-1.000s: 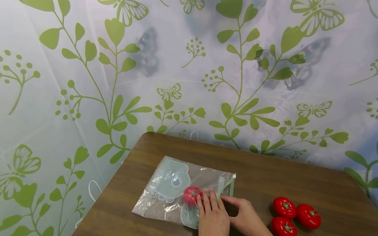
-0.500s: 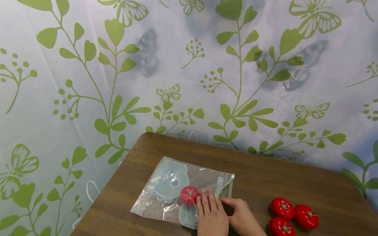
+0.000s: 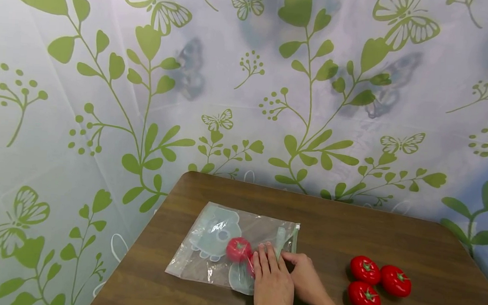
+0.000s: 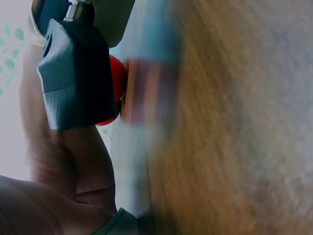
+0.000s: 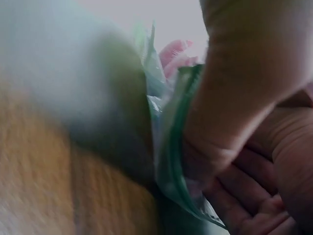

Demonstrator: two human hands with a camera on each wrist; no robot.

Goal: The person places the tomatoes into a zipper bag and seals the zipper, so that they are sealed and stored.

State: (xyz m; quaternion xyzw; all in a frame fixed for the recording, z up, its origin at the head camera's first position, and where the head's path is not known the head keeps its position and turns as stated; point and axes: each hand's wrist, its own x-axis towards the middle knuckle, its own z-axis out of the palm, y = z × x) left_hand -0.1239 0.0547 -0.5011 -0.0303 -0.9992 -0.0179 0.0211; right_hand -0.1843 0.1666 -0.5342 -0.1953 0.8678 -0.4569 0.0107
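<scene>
A clear zip bag (image 3: 201, 272) with a pale printed figure lies on the table, its green-edged mouth facing right. Inside is a glossy red tomato (image 3: 239, 250); a second red tomato (image 3: 250, 266) shows partly beside the left hand's fingers. The left hand (image 3: 274, 284) rests palm down on the bag near its mouth, fingers straight; its thumb is hidden in the head view. The right hand (image 3: 306, 277) is at the bag's mouth. In the right wrist view the green bag edge (image 5: 178, 147) runs between thumb and fingers of the right hand.
Three glossy red tomatoes (image 3: 365, 286) sit in a cluster right of the hands. The brown wooden table (image 3: 328, 224) ends at a patterned curtain (image 3: 247, 101) behind. A dark camera block (image 4: 78, 78) on a wrist fills part of the left wrist view.
The tomato in the bag has slid left, and a second one has come partly into view behind it. The bag has shifted slightly left, and the right hand has moved left.
</scene>
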